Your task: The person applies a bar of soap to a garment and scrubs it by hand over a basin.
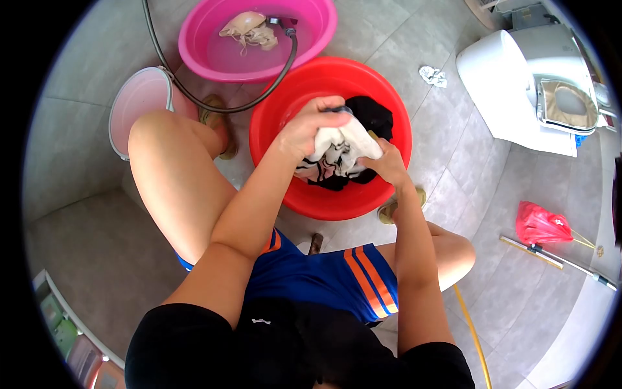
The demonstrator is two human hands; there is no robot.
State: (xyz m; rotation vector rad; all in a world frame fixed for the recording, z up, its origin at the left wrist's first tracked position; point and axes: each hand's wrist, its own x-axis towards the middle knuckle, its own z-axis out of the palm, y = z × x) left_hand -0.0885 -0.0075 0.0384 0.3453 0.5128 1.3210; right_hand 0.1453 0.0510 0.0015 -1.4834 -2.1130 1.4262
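Note:
Above the red basin (269, 175), my left hand (310, 126) is closed around one end of a white sock-like garment (353, 136), where a dark band shows by the fingers. My right hand (389, 163) grips the garment's other end. A small yellowish edge (372, 135) shows beside the right fingers, too little of it to name. Below the hands, a striped white-and-black cloth (332, 161) hangs or lies in folds; I cannot tell whether it is joined to the garment. Black clothing (372, 115) rests in the basin's right side.
A pink basin (194, 39) with water, beige cloth (249, 29) and a shower head (285, 24) stands beyond; its hose (256, 104) curves down. At left is a pale pink bucket (120, 120). A toilet (495, 84), red bag (543, 223) and squeegee (534, 251) are right.

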